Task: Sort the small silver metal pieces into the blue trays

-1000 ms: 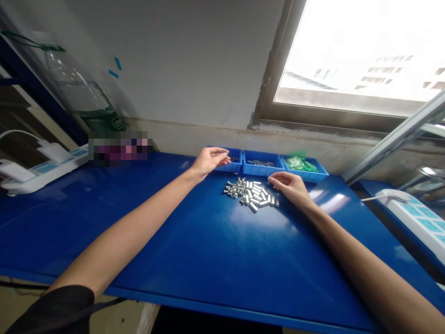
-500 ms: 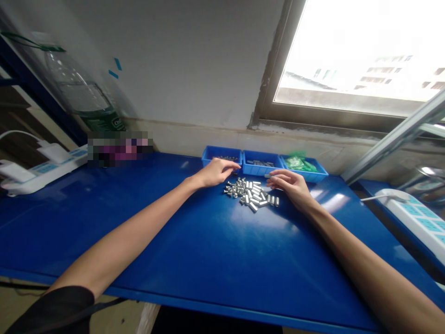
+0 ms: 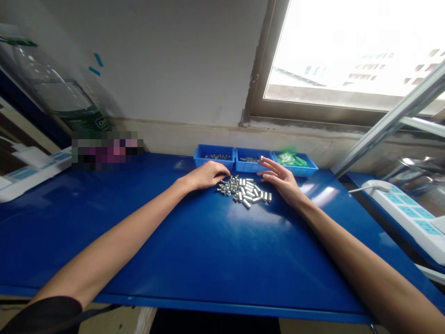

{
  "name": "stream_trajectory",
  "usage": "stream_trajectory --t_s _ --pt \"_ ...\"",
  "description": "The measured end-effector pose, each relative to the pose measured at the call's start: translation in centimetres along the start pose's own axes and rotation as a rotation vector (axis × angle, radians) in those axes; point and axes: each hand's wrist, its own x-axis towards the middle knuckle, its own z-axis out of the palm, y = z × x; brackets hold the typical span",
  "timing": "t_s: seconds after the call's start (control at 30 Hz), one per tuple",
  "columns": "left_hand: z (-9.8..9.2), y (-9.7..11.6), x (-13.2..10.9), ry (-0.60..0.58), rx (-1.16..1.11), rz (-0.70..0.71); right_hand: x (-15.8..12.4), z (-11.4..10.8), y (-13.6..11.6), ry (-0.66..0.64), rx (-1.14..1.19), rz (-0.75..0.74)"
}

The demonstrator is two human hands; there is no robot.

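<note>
Small silver screws (image 3: 228,186) lie in a loose heap on the blue tabletop. Silver metal bar-shaped pieces (image 3: 249,189) spread out on the heap's right side. At the left edge of the heap, my left hand (image 3: 206,176) is bent down with its fingertips drawn together by the screws; what they pinch, if anything, is hidden. My right hand (image 3: 282,180) is raised just right of the pieces, fingers apart, its index fingertip before the middle blue bin (image 3: 252,166). A small bright bit shows at that fingertip, too small to name.
A left blue bin (image 3: 213,163) contains small screw-like parts. In the right blue bin (image 3: 306,170) is a green plastic bag (image 3: 291,157). Power strips lie at left (image 3: 34,168) and right (image 3: 410,208). A large bottle (image 3: 55,88) stands back left.
My left hand has lowered to the screws and its fingers have curled. My right hand has lifted toward the middle bin, its fingers spreading from the metal piece they pinched. The view has shifted slightly.
</note>
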Motion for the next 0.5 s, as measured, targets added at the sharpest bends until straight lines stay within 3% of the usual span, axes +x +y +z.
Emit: stream_trajectory --t_s 0.27,0.5 --pt "0.55 -0.35 -0.02 0.024 -0.028 -0.002 -0.04 0.17 -0.22 -0.015 -0.014 -0.039" --pt "0.82 -0.7 -0.06 0.028 -0.041 0.019 -0.12 0.53 -0.48 -0.013 -0.19 -0.053"
